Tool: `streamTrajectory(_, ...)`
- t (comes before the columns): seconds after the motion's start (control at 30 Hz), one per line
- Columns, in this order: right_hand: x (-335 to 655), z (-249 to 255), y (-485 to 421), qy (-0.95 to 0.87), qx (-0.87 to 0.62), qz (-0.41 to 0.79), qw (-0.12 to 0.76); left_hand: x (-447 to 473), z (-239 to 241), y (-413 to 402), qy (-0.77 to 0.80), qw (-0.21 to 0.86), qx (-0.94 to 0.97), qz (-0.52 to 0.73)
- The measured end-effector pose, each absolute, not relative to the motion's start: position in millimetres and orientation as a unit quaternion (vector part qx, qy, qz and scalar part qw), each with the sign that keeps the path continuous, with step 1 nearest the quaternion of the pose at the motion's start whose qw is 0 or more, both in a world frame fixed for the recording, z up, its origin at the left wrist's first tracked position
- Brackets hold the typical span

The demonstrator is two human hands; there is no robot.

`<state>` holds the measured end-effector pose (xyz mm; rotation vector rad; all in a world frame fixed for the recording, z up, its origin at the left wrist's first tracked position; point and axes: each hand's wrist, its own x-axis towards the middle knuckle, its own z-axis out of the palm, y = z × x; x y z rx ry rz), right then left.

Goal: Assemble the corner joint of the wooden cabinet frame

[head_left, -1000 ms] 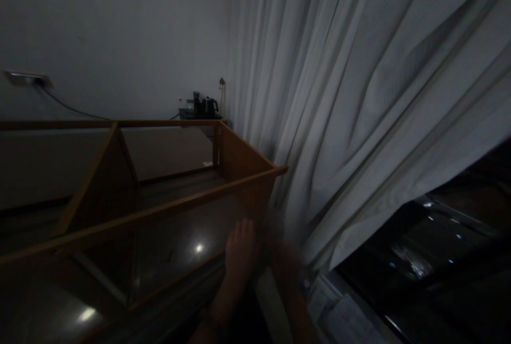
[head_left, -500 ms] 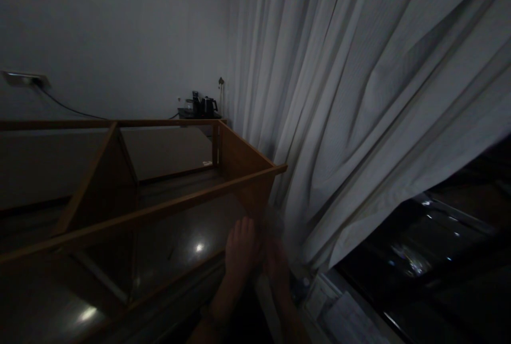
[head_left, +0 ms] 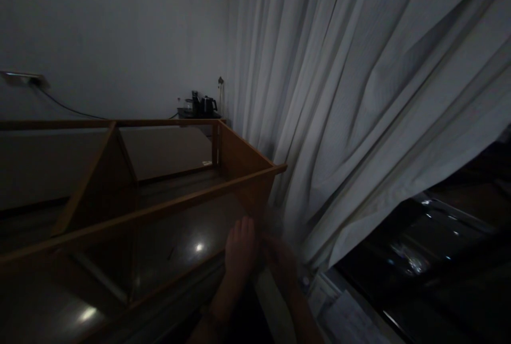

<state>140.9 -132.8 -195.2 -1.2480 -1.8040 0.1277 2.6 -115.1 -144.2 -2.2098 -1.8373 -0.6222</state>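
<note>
The right hand (head_left: 281, 261) has edged away from the left hand (head_left: 240, 251) since 0.5 seconds ago; the left stays low by the smooth, boxy wooden frame's (head_left: 175, 204) right end, fingers together, pointing forward. Too dim to tell either grip. Pleated, pale curtains (head_left: 359, 93) hang alongside; farther off, a black kettle (head_left: 207, 105).

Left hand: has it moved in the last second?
No: the left hand keeps the same place below the wooden rail, near its right end.
</note>
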Motion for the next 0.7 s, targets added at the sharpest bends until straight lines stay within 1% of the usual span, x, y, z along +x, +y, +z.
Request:
streamTrajectory(0.13,147,-202,-132,-0.758,-0.490,0.009,0.431,3,-144,-116,-0.619,0.095,-0.749,-0.216)
streamTrajectory(0.27,141,-204,-130,-0.738,-0.522,-0.024,0.427,4,-145,-115,-0.622,0.097,-0.746,-0.216)
streamTrajectory(0.4,124,-201,-131,-0.667,-0.587,-0.018,0.458,3,-146,-115,-0.617,0.104,-0.748,-0.221)
streamTrajectory(0.47,115,-201,-133,-0.607,-0.616,0.029,0.502,3,-146,-115,-0.614,0.106,-0.750,-0.223)
streamTrajectory(0.53,106,-199,-135,-0.531,-0.630,0.115,0.555,3,-146,-115,-0.615,0.109,-0.748,-0.226)
streamTrajectory(0.63,99,-196,-136,-0.427,-0.611,0.262,0.613,3,-145,-116,-0.614,0.104,-0.747,-0.233)
streamTrajectory(0.7,98,-193,-136,-0.399,-0.582,0.318,0.633,3,-144,-116,-0.613,0.099,-0.749,-0.234)
